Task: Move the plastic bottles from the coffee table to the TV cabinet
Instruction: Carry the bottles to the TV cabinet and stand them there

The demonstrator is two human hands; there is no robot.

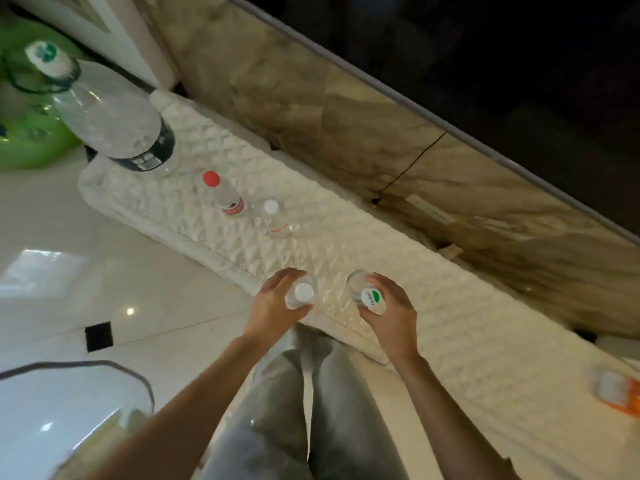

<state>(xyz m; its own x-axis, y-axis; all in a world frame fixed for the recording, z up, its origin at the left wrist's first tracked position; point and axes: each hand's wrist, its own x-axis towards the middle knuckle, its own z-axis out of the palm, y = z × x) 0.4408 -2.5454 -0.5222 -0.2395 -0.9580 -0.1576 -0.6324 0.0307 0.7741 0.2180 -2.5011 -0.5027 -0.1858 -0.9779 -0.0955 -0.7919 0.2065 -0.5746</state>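
My left hand (273,304) grips a clear bottle with a white cap (303,292) at the near edge of the TV cabinet's quilted white cover (450,306). My right hand (389,311) holds a clear bottle with a green-and-white cap (371,296) just to the right of it, over the cover. Farther left on the cover stand a red-capped bottle (223,195) and a white-capped bottle (277,218), both upright. A large clear jug with a dark label (114,116) stands at the cabinet's left end.
A dark TV screen (485,46) hangs above a marble wall behind the cabinet. A green inflatable object (24,133) sits on the floor at left. An orange-and-white object (620,393) lies on the cover at right. A glass table edge (69,403) shows at lower left.
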